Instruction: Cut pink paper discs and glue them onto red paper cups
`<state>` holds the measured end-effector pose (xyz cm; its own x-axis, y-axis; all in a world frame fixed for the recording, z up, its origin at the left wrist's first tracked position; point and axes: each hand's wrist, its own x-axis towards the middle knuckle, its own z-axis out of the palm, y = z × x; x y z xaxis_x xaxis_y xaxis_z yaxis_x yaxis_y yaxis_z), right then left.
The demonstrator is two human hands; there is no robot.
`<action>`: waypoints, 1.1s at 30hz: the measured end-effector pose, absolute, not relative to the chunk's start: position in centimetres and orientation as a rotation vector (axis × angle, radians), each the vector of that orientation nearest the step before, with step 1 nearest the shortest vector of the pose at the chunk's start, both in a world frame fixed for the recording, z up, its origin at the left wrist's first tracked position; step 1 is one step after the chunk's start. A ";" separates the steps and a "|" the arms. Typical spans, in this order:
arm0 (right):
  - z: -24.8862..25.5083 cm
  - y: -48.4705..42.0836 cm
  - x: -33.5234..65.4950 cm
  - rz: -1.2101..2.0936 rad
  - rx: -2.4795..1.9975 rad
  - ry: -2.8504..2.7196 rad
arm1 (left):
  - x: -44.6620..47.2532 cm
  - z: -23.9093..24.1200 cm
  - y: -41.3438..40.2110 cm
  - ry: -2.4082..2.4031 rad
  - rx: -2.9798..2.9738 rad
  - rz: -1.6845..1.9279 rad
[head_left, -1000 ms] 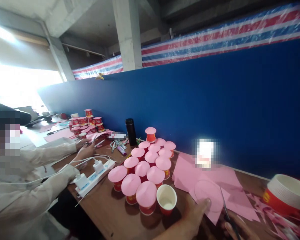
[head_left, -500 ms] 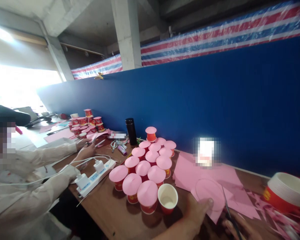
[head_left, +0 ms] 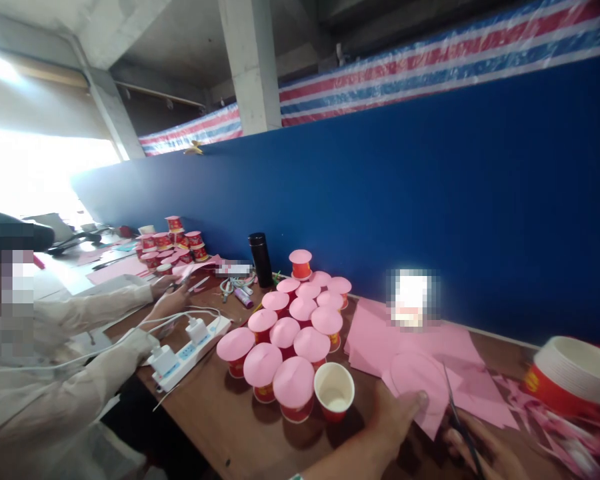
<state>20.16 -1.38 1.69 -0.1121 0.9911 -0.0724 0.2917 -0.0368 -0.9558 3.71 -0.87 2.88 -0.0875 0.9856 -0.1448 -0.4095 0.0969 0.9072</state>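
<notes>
My left hand pinches a piece of pink paper, its thumb on top near the lower edge. The paper has a rounded outline on its upper left and a pointed corner hanging below. In my right hand is a pair of scissors, the blades pointing up along the paper's right edge. The handles are partly hidden by my fingers. Left of my left hand stands an uncovered paper cup, beside several red cups topped with pink paper discs.
Pink sheets lie behind my hands. At right are a stack of paper cups and pink offcuts. A black flask stands behind the cups. A power strip with cables lies beside a co-worker's sleeve.
The view has shifted slightly. Both hands keep their hold on the paper and scissors, with the blades still at the paper's right side.
</notes>
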 end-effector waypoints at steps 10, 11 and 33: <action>3.5 -2.9 18.8 1.226 -1.310 -1.370 | 3.7 2.3 -0.4 0.995 0.883 1.355; 3.7 -2.9 18.7 1.235 -1.299 -1.358 | 3.7 2.3 -0.3 0.974 0.891 1.358; 3.2 -3.0 18.9 1.295 -1.239 -1.308 | 3.6 3.0 -0.3 1.057 0.849 1.313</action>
